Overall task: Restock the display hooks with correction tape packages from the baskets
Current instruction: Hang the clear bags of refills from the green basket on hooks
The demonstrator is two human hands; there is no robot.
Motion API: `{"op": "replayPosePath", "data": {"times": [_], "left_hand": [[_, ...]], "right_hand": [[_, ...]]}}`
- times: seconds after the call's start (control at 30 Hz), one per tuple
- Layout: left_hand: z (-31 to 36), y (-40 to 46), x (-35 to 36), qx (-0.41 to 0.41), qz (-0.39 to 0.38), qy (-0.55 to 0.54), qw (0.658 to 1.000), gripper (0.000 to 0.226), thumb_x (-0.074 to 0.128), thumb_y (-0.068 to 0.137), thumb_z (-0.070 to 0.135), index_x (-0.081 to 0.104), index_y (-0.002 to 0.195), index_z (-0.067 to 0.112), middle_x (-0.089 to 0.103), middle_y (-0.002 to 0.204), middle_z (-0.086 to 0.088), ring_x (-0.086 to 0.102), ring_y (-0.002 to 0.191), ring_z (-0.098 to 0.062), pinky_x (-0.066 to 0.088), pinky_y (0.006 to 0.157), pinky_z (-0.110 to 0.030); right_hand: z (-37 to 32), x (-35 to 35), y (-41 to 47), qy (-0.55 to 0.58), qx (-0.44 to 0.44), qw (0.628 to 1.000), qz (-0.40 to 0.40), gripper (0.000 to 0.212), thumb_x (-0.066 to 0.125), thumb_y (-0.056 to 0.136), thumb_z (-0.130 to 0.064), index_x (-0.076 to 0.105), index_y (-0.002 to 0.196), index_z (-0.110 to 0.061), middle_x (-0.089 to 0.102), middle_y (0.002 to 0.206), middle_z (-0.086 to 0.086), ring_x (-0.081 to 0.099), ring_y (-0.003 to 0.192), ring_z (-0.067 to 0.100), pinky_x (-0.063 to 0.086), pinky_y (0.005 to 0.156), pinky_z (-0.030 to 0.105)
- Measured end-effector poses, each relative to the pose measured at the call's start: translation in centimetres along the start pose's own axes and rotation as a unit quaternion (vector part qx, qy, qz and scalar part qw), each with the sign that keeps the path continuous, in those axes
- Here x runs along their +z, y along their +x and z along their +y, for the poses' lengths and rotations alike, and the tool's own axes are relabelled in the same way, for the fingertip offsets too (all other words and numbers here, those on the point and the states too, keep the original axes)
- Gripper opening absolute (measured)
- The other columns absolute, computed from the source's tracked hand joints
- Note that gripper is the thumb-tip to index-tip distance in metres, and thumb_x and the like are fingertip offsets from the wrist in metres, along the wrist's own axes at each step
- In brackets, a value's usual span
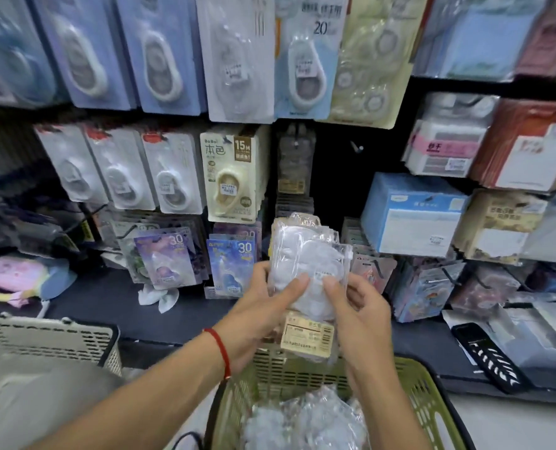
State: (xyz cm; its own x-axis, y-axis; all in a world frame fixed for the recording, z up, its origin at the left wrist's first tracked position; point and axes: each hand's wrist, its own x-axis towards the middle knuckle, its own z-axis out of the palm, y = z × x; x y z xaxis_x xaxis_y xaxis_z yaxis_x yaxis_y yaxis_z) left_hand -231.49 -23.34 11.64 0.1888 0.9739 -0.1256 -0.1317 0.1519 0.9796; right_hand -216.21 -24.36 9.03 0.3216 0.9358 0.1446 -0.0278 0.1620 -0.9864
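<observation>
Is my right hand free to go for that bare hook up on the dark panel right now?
Probably not yet. The right hand and the left hand both grip the stack of packages. The bare hook has nothing in front of it, so the path looks open.

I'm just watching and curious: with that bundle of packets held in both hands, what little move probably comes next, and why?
Probably lifting the bundle of packets toward the bare hook above it. Both the left hand and the right hand grip the bundle over the green basket, and that hook sits in a dark gap between full rows, so it looks like the spot to fill.
</observation>
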Motion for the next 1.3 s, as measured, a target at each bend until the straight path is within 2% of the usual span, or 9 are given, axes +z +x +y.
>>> {"op": "replayPosePath", "data": {"times": [0.07, 0.17, 0.33, 0.6, 0.8, 0.97, 1.1, 1.2, 1.3], "left_hand": [[1.9, 0.5, -0.5, 0.025, 0.002, 0.045, 0.999, 0.055, 0.064, 0.08, 0.067, 0.048, 0.125, 0.039, 0.077, 0.108, 0.017, 0.075, 0.094, 0.001, 0.058, 0.07, -0.017], [3.7, 1.7, -1.4, 0.059, 0.042, 0.096, 0.993, 0.058, 0.054, 0.078, 0.077, 0.049, 0.123, 0.04, 0.075, 0.115, 0.013, 0.072, 0.109, -0.008, 0.056, 0.092, -0.032], [6.1, 3.0, -4.5, 0.17, 0.145, 0.216, 0.95, 0.048, 0.043, 0.09, 0.077, 0.036, 0.126, 0.046, 0.067, 0.117, 0.01, 0.066, 0.097, -0.003, 0.05, 0.066, -0.016], [7.2, 4.9, -8.8, 0.223, 0.219, 0.156, 0.937, 0.061, 0.042, 0.093, 0.072, 0.031, 0.144, 0.042, 0.045, 0.148, 0.007, 0.047, 0.131, -0.015, 0.038, 0.101, -0.035], [7.7, 5.1, -8.8, 0.23, 0.224, 0.121, 0.939, 0.049, 0.042, 0.092, 0.072, 0.033, 0.134, 0.049, 0.045, 0.141, 0.017, 0.047, 0.127, -0.009, 0.035, 0.099, -0.031], [7.9, 5.2, -8.1, 0.236, 0.227, 0.112, 0.938, 0.044, 0.044, 0.091, 0.071, 0.037, 0.128, 0.047, 0.062, 0.11, 0.034, 0.058, 0.096, 0.021, 0.042, 0.074, -0.008], [8.0, 5.2, -6.9, 0.244, 0.201, 0.101, 0.943, 0.034, 0.048, 0.097, 0.059, 0.041, 0.124, 0.039, 0.048, 0.094, 0.064, 0.05, 0.088, 0.036, 0.038, 0.065, 0.008], [8.1, 5.2, -6.2, 0.238, 0.183, 0.082, 0.95, 0.031, 0.051, 0.094, 0.057, 0.044, 0.119, 0.04, 0.054, 0.092, 0.059, 0.055, 0.087, 0.033, 0.04, 0.064, 0.006], [8.0, 5.1, -5.7, 0.23, 0.17, 0.057, 0.957, 0.031, 0.053, 0.089, 0.062, 0.045, 0.116, 0.046, 0.071, 0.092, 0.036, 0.064, 0.086, 0.023, 0.044, 0.061, 0.003]], "right_hand": [[-1.0, 0.2, 0.4, 0.017, 0.002, 1.0, -0.007, 0.012, 0.072, 0.099, -0.033, 0.074, 0.106, -0.024, 0.081, 0.102, -0.002, 0.077, 0.099, 0.022, 0.06, 0.094, 0.053], [-2.8, 0.8, 1.6, 0.026, -0.018, 0.999, -0.015, 0.007, 0.067, 0.102, -0.041, 0.068, 0.104, -0.035, 0.081, 0.097, 0.001, 0.076, 0.092, 0.035, 0.059, 0.089, 0.062], [-5.9, 2.6, 6.0, -0.064, -0.132, 0.989, -0.004, 0.009, 0.059, 0.104, -0.046, 0.057, 0.097, -0.041, 0.057, 0.067, 0.0, 0.046, 0.054, 0.007, 0.04, 0.052, 0.02], [-7.6, 6.5, 11.3, -0.133, -0.128, 0.982, -0.037, 0.009, 0.059, 0.105, -0.039, 0.061, 0.104, -0.031, 0.055, 0.067, -0.009, 0.044, 0.051, 0.003, 0.038, 0.05, 0.022], [-6.8, 7.6, 11.8, -0.125, -0.106, 0.986, 0.0, 0.012, 0.061, 0.104, -0.041, 0.062, 0.102, -0.029, 0.07, 0.086, 0.02, 0.057, 0.064, 0.018, 0.049, 0.057, 0.046], [-5.7, 8.4, 13.8, -0.189, -0.147, 0.97, 0.043, 0.016, 0.062, 0.102, -0.04, 0.06, 0.091, -0.029, 0.055, 0.061, -0.009, 0.046, 0.052, 0.003, 0.038, 0.048, 0.018], [-5.6, 8.9, 16.6, -0.321, -0.093, 0.943, -0.007, 0.032, 0.046, 0.109, -0.043, 0.054, 0.113, -0.013, 0.066, 0.097, 0.003, 0.061, 0.089, 0.025, 0.044, 0.066, 0.036], [-5.3, 8.5, 17.2, -0.381, -0.055, 0.923, -0.001, 0.054, 0.041, 0.11, -0.043, 0.037, 0.15, -0.007, 0.052, 0.148, 0.019, 0.055, 0.127, 0.036, 0.045, 0.095, 0.042], [-5.9, 7.8, 15.1, -0.315, -0.118, 0.941, 0.036, 0.046, 0.045, 0.108, -0.041, 0.043, 0.148, -0.019, 0.054, 0.147, 0.007, 0.059, 0.117, 0.015, 0.044, 0.095, 0.037]]}}
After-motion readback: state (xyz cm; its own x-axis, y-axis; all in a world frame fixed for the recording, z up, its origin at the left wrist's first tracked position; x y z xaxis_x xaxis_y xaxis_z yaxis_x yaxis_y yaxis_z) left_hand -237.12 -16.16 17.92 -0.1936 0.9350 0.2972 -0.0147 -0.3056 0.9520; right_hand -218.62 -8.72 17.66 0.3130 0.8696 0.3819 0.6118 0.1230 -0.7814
